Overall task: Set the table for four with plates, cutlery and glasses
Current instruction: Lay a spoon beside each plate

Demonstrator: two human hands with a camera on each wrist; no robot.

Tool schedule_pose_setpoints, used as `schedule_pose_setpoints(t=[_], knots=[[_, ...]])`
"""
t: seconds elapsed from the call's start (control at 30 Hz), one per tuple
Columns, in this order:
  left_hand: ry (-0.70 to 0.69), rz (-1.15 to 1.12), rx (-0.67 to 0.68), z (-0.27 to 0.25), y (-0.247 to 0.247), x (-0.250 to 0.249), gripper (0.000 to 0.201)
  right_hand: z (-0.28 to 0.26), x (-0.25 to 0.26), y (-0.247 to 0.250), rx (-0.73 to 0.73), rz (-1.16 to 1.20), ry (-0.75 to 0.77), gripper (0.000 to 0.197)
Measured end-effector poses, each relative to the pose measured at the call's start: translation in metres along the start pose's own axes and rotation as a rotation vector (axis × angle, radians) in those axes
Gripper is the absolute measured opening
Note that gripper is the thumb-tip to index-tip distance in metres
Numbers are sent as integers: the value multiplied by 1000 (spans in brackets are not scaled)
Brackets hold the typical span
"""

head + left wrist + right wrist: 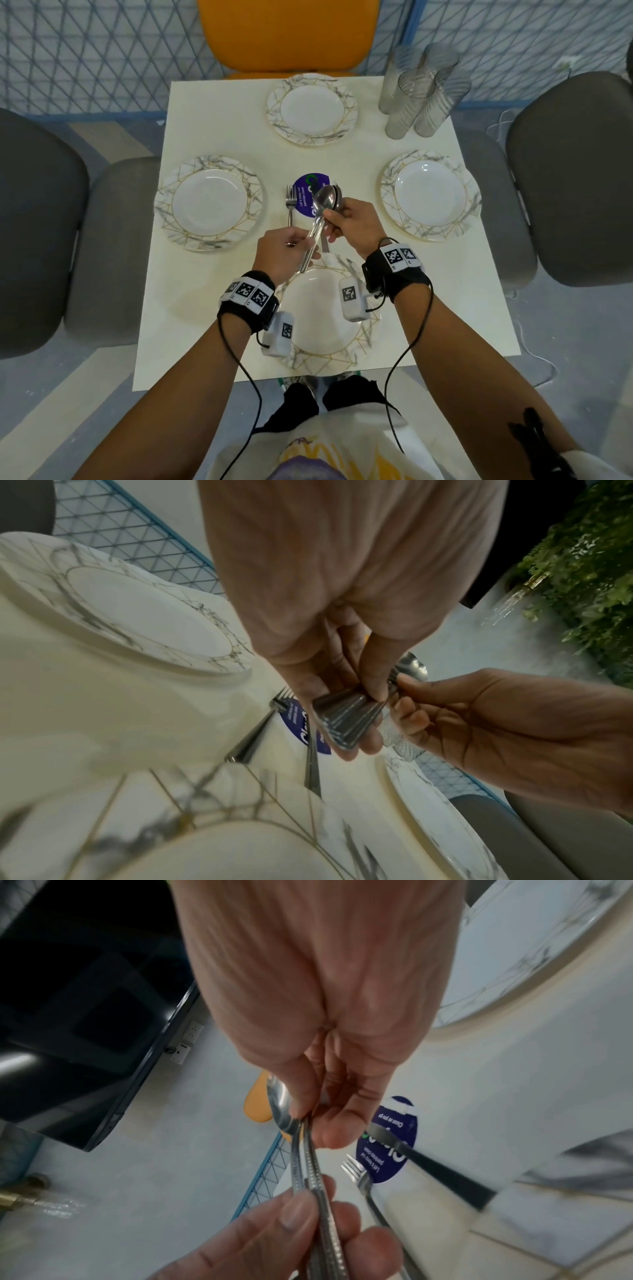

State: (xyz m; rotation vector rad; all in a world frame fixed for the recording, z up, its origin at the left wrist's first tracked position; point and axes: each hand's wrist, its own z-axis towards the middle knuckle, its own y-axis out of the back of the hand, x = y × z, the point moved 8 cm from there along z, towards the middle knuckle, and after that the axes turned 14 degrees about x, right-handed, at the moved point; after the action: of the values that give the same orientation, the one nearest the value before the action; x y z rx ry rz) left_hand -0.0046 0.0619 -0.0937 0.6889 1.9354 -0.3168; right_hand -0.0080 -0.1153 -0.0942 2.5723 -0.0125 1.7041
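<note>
Four marbled, gold-lined plates lie on the white table (342,164): left plate (209,202), far plate (311,109), right plate (431,195), near plate (325,329). Above the table's middle I hold a bundle of several spoons (324,202). My left hand (301,243) grips their handles (346,721). My right hand (330,219) pinches the spoons' necks (301,1139) just below the bowls. One fork (291,205) lies on the table beside a round blue sticker (305,195). A knife (438,1169) lies across that sticker. Several ribbed clear glasses (421,92) stand together at the far right corner.
An orange chair (287,34) stands at the far side, and grey chairs at the left (37,222) and right (575,178). A blue mesh fence (85,51) runs behind the table. Cables hang from both wrist cameras.
</note>
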Motion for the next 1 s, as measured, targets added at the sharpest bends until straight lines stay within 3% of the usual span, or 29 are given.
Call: schedule_pose_setpoints(t=[0.4,0.7,1.0], knots=[[84,-88,-97,-9,-77,24,10,-54,-43,99,-111,-15,-62,13],[91,-86,-159,-13,-91,34,13,-88,-113,142,-34,-405,-389,15],[87,-84,-146,-8,-95,35,17,-90,-131,137,-74,-720,-352,22]])
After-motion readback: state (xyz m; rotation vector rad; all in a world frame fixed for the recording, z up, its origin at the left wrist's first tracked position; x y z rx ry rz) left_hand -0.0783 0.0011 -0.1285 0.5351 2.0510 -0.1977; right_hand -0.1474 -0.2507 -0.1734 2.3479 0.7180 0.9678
